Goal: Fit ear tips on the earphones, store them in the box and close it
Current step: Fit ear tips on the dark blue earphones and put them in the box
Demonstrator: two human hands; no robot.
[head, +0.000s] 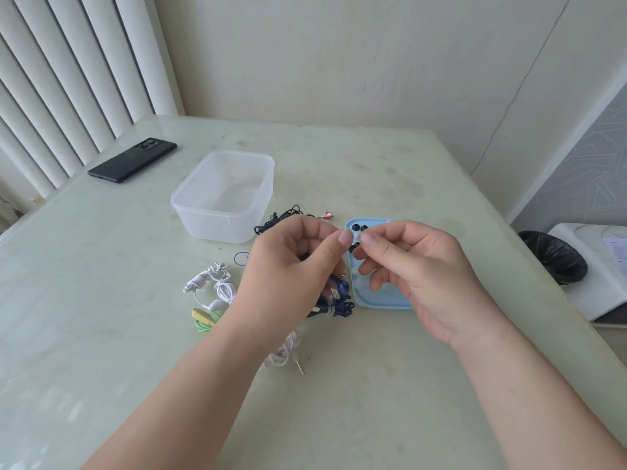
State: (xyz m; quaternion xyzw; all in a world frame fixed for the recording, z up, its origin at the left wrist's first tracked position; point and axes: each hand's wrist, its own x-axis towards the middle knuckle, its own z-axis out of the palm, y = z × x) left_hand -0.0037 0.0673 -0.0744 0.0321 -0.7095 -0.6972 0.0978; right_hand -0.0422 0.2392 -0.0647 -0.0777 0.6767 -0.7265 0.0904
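Centrally in the frame, both forearms reach up from the lower edge and the two hands meet above the table (pixel 101 300), raised off its surface. The left hand (pixel 295 266) has its fingers curled inward toward the palm, with the thumb stretched to the right. The right hand (pixel 407 266) faces it, wrist bent, its index finger and thumb drawn together and the other fingers loosely bent beneath. The two pinches close on a small pale piece (pixel 356 235) between the fingertips. It is too small to tell whether it is an ear tip or an earbud.

Just behind and below the right hand lies a light blue lid (pixel 383 298), flat on the table, with several dark ear tips (pixel 359 227) on its far end. The clear plastic box (pixel 224 195) stands open to the upper left of the hands, near them but apart.

Earphones are scattered round the hands: a black bundle (pixel 278 217) just right of the box, a red and white earbud (pixel 327 216) beside it, a white bundle (pixel 212 283) at the left, a yellow-green pair (pixel 203 318) just below that, a dark blue bundle (pixel 336 296) touching the lid's lower left corner, and a white cable with a plug (pixel 286 356) partly under the left wrist. A purple ring (pixel 241 258) lies between the box and the left hand. A black phone (pixel 132 161) rests at the upper left of the table.
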